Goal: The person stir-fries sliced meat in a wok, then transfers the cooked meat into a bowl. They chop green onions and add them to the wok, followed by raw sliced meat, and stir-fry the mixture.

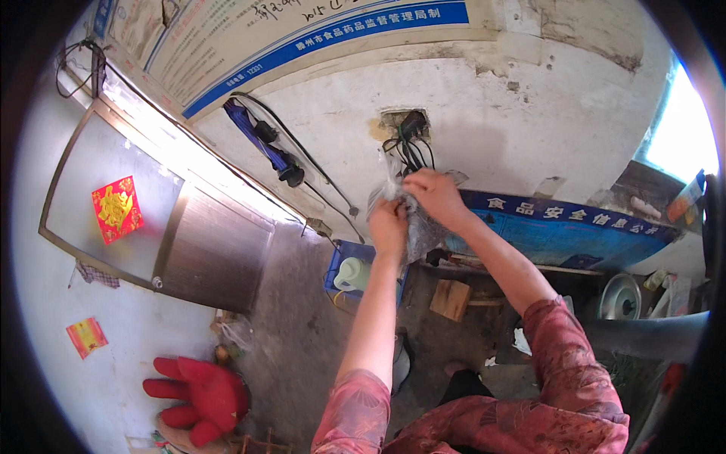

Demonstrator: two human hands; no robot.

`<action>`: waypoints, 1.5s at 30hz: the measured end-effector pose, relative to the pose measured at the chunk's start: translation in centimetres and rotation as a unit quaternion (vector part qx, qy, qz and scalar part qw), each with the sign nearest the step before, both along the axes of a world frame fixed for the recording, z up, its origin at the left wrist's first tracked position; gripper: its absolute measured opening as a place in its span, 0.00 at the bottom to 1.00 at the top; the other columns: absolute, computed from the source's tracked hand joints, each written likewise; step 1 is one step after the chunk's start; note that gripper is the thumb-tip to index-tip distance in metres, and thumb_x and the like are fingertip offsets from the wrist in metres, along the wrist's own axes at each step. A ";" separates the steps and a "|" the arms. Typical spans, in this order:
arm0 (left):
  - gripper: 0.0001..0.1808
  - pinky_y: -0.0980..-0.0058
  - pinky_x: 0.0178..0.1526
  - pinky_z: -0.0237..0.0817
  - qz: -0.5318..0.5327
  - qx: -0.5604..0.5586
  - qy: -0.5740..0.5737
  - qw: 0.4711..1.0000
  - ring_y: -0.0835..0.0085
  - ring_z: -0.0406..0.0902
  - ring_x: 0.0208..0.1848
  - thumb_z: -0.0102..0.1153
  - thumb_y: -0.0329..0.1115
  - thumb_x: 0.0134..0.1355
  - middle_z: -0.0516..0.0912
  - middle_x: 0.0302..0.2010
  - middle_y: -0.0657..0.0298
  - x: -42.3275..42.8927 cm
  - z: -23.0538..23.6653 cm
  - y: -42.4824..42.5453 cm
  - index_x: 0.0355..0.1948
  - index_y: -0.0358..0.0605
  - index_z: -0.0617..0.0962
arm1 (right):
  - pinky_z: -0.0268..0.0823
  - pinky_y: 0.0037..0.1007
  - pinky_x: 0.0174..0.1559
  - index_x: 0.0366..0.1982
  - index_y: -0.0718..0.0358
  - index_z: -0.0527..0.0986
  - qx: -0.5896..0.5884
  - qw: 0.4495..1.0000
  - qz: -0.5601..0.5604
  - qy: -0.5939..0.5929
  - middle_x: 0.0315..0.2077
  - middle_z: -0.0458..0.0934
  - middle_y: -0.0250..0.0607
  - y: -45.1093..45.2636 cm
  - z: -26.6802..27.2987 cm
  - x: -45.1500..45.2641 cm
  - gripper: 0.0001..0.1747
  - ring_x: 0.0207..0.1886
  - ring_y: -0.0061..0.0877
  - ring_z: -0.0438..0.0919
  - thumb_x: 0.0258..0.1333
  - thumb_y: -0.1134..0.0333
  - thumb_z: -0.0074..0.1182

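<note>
Both my hands are raised to a clear plastic bag (422,235) that hangs against the wall below a bundle of black cables (411,148). The fingers of my left hand (388,227) are curled at the gathered upper part of the bag. Just above and to the right, my right hand (434,196) pinches the plastic near its top. What the bag contains cannot be made out. The cables come from a broken recess in the wall, where a black plug (413,125) sits.
Below stands a blue crate (337,267) with a pale green jug (354,274). A wooden stool (451,299) is on the floor near a blue notice board (533,227). At left are a door (210,258) and a red hand-shaped seat (198,394). A metal lid (619,298) leans at right.
</note>
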State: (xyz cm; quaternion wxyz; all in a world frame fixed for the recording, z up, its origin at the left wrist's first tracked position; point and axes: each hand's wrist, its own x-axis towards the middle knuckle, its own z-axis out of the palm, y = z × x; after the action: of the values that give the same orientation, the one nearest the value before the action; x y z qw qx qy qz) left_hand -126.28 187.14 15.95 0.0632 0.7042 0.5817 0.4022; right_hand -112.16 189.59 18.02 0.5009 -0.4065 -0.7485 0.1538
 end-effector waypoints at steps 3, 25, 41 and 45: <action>0.11 0.61 0.37 0.65 0.020 -0.027 0.027 0.999 0.51 0.75 0.35 0.55 0.33 0.52 0.76 0.31 0.50 -1.1 -0.6 0.3 0.35 0.40 0.81 | 0.63 0.23 0.21 0.28 0.66 0.77 -0.300 0.904 0.071 0.295 0.19 0.74 0.30 -0.9 2.8 1.0 0.09 0.19 0.17 0.70 0.53 0.66 0.55; 0.27 0.65 0.62 0.54 0.192 0.151 -0.715 0.654 0.60 0.62 0.62 0.40 0.42 0.67 0.66 0.58 0.47 -19.1 3.5 -47.5 0.59 0.32 0.62 | 0.49 0.20 0.16 0.25 0.63 0.69 -0.665 0.320 0.650 0.177 0.20 0.67 0.33 -32.5 5.7 -29.4 0.11 0.16 0.17 0.58 0.55 0.62 0.44; 0.34 0.54 0.66 0.35 0.969 -0.022 -0.091 0.229 0.46 0.46 0.68 0.42 0.39 0.61 0.53 0.64 0.40 15.7 -2.7 -112.4 0.65 0.34 0.52 | 0.66 0.27 0.38 0.34 0.63 0.71 -0.624 -0.044 0.665 -0.409 0.33 0.74 0.33 -114.0 -5.6 -6.6 0.10 0.35 0.21 0.71 0.60 0.65 0.42; 0.37 0.51 0.66 0.33 0.980 0.004 -0.063 0.189 0.44 0.41 0.68 0.40 0.47 0.61 0.50 0.65 0.38 21.8 -3.7 -123.0 0.65 0.33 0.51 | 0.66 0.25 0.39 0.33 0.61 0.70 -0.550 -0.120 0.658 -0.500 0.32 0.73 0.32 -126.9 -6.8 -1.4 0.08 0.36 0.20 0.71 0.60 0.64 0.43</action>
State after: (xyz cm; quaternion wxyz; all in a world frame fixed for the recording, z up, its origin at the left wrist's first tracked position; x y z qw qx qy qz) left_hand -104.45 64.12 12.26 -0.3479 -0.4619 0.7946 0.1849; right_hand -113.52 62.69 11.27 0.7591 -0.1885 0.3437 -0.5197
